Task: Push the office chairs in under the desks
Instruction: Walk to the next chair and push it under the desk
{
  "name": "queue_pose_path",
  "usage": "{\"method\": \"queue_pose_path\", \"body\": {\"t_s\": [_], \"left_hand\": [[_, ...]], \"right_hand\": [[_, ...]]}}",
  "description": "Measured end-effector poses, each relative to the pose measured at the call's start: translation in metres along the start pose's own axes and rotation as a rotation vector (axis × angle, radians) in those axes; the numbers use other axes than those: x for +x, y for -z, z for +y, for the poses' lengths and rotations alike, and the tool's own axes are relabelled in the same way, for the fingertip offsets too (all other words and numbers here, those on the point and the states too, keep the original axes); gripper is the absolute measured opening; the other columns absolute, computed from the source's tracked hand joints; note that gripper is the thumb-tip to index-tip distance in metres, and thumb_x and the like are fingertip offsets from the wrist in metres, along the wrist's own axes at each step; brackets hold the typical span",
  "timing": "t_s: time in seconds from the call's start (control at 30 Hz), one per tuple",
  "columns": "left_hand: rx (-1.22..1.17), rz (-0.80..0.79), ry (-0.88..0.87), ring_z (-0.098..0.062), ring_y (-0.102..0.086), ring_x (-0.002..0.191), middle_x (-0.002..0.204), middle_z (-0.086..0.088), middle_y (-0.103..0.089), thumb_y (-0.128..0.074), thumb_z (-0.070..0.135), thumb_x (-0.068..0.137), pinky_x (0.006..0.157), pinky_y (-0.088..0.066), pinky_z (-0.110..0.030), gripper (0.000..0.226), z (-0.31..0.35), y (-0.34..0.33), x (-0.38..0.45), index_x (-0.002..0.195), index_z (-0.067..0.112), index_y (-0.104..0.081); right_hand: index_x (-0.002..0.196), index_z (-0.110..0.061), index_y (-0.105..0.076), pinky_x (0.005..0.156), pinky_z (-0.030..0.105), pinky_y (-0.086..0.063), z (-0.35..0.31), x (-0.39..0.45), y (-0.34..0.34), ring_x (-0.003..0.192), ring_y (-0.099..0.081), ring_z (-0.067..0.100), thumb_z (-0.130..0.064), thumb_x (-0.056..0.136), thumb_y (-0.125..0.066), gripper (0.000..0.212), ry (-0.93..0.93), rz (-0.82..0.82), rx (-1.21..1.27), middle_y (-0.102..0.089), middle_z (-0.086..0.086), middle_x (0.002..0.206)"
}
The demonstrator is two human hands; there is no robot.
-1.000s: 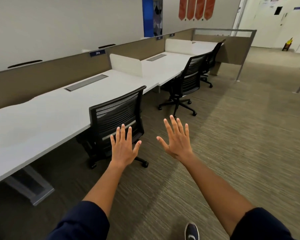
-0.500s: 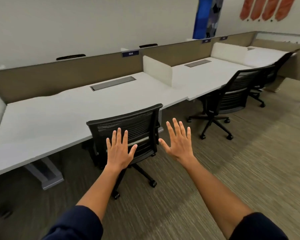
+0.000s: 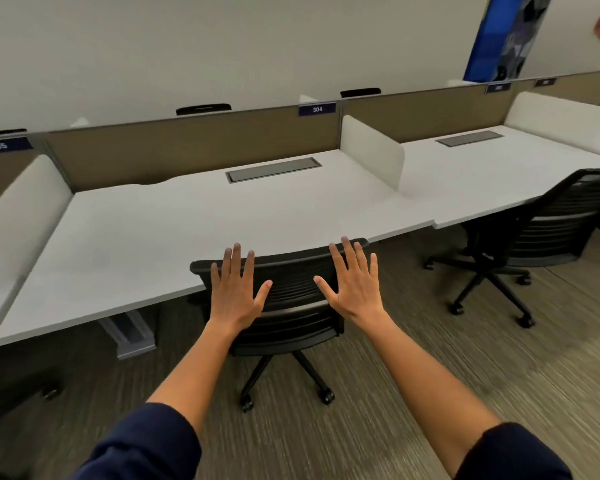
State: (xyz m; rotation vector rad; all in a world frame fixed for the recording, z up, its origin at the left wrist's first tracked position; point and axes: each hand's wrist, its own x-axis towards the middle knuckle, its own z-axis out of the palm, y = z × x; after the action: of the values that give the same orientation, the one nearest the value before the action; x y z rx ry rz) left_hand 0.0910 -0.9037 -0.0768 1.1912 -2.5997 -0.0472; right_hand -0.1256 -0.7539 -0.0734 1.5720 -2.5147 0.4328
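A black mesh-back office chair [image 3: 291, 289] stands straight ahead, its backrest top level with the front edge of the white desk [image 3: 174, 237] labelled 304. Its seat sits under the desktop and its wheeled base shows on the carpet. My left hand [image 3: 236, 292] and my right hand [image 3: 352, 284] are both spread flat, fingers apart, over the left and right halves of the backrest; contact cannot be told. A second black chair [image 3: 548, 233] stands at the neighbouring desk to the right, pulled out from it.
White side dividers [image 3: 373, 152] separate the desks, and a tan partition runs along the back. A grey desk leg [image 3: 129, 332] stands left of the chair. A dark shape with a caster sits at the lower left. Carpet floor lies behind me and to the right.
The view has swung left and closer, so the near chair is now centred. Both hands have risen from below the backrest to lie over it, further apart.
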Motion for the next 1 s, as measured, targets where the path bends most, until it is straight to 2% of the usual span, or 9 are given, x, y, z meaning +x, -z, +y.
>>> {"method": "queue_pose_path", "body": {"t_s": [0.17,0.27,0.33,0.4,0.43,0.5,0.57,0.73,1.0], "left_hand": [[0.006,-0.017,0.017,-0.025,0.017,0.153,0.167,-0.009,0.014,-0.026,0.065,0.098,0.123,0.007,-0.052,0.08,-0.02,-0.005,0.036,0.16,0.018,-0.008],[0.013,-0.028,0.03,-0.025,0.01,0.155,0.168,-0.01,0.006,-0.025,0.066,0.098,0.122,0.006,-0.051,0.077,-0.025,-0.01,0.05,0.158,0.017,-0.021],[0.03,-0.04,0.039,-0.027,-0.005,0.155,0.167,-0.012,-0.014,-0.025,0.066,0.098,0.122,0.0,-0.051,0.074,-0.025,-0.014,0.059,0.151,0.015,-0.039],[0.054,-0.035,0.05,-0.032,-0.046,0.136,0.138,-0.015,-0.058,-0.018,0.07,0.096,0.118,-0.024,-0.053,0.077,-0.021,-0.014,0.068,0.119,0.014,-0.066],[0.049,-0.019,0.057,-0.03,-0.062,0.109,0.106,-0.011,-0.07,-0.012,0.073,0.093,0.106,-0.041,-0.05,0.081,-0.018,-0.012,0.073,0.094,0.014,-0.068],[0.047,-0.031,0.065,-0.024,-0.06,0.066,0.065,0.0,-0.06,-0.008,0.074,0.091,0.073,-0.049,-0.04,0.079,-0.012,-0.009,0.083,0.066,0.015,-0.056],[0.065,-0.077,0.06,-0.02,-0.055,0.055,0.057,0.001,-0.055,-0.016,0.07,0.094,0.058,-0.039,-0.034,0.074,-0.011,-0.01,0.092,0.059,0.016,-0.052],[0.087,-0.017,0.099,-0.017,-0.049,0.046,0.049,0.0,-0.052,-0.022,0.068,0.095,0.047,-0.029,-0.028,0.075,-0.001,-0.014,0.104,0.052,0.014,-0.052],[0.091,0.049,0.205,-0.019,-0.044,0.042,0.044,0.002,-0.046,-0.018,0.068,0.092,0.045,-0.024,-0.027,0.074,0.043,-0.018,0.125,0.048,0.016,-0.045]], "right_hand": [[0.16,-0.022,-0.017,0.125,0.055,0.0,-0.005,0.049,-0.011,0.157,-0.003,0.029,-0.075,0.094,-0.017,0.085,0.027,-0.078,-0.017,-0.011,0.007,0.169],[0.152,-0.018,-0.038,0.125,0.054,-0.013,-0.005,0.067,-0.018,0.152,-0.024,0.029,-0.072,0.096,-0.019,0.08,0.061,-0.122,-0.016,-0.038,0.008,0.159],[0.143,-0.017,-0.051,0.121,0.05,-0.024,-0.004,0.077,-0.023,0.141,-0.042,0.028,-0.071,0.097,-0.019,0.078,0.097,-0.105,-0.039,-0.055,0.007,0.145],[0.128,-0.016,-0.061,0.112,0.045,-0.036,-0.002,0.088,-0.026,0.123,-0.056,0.027,-0.071,0.097,-0.021,0.075,0.118,-0.072,-0.044,-0.066,0.006,0.127],[0.118,-0.014,-0.065,0.104,0.043,-0.042,0.0,0.094,-0.027,0.113,-0.061,0.027,-0.07,0.097,-0.022,0.074,0.122,-0.056,-0.05,-0.07,0.006,0.116],[0.098,-0.012,-0.067,0.08,0.038,-0.047,0.003,0.107,-0.03,0.092,-0.063,0.026,-0.07,0.097,-0.023,0.073,0.138,-0.035,-0.055,-0.071,0.006,0.094],[0.086,-0.012,-0.065,0.064,0.035,-0.044,0.007,0.118,-0.031,0.078,-0.061,0.025,-0.07,0.097,-0.024,0.072,0.167,-0.04,-0.055,-0.066,0.005,0.08],[0.07,-0.014,-0.058,0.054,0.032,-0.046,0.021,0.143,-0.037,0.059,-0.053,0.021,-0.068,0.094,-0.019,0.071,0.217,-0.026,-0.063,-0.055,0.0,0.062],[0.059,-0.014,-0.049,0.045,0.028,-0.031,0.061,0.187,-0.039,0.05,-0.047,0.021,-0.06,0.093,-0.025,0.062,0.304,0.031,-0.01,-0.049,0.0,0.053]]}}
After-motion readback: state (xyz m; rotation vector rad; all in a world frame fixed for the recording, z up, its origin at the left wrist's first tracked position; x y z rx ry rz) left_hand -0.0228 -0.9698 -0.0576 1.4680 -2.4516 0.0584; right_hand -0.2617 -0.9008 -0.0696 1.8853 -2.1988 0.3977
